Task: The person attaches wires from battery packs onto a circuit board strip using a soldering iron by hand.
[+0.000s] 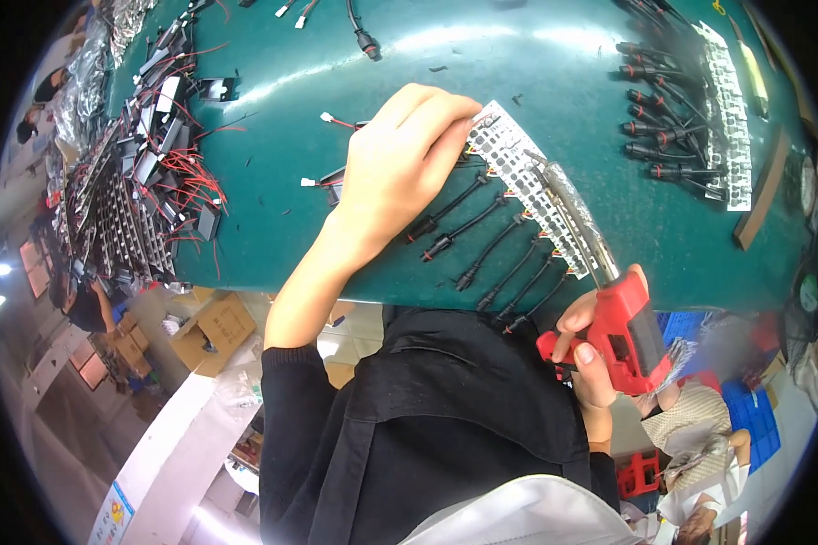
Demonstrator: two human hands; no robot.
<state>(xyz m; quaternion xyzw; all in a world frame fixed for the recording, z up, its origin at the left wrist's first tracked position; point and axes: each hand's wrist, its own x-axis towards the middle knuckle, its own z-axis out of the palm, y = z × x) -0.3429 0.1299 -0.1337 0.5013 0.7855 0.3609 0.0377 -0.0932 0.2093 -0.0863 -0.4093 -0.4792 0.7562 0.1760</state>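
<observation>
Near the middle of the green table, my left hand pinches the far end of a white circuit board panel marked with dark pads. Several black cables with connectors fan out from the panel's near-left side. My right hand, low on the right, is wrapped round the handle of a red and black pistol-grip soldering gun. The gun's long metal barrel lies over the panel's right side, its front end close to the pads. Contact between tip and board cannot be made out.
A second panel with several black connectors lies at the right, beside a brown bar and a yellowish pen-shaped tool. Dark housings with red wires pile up at the left. A loose black connector sits at the far side.
</observation>
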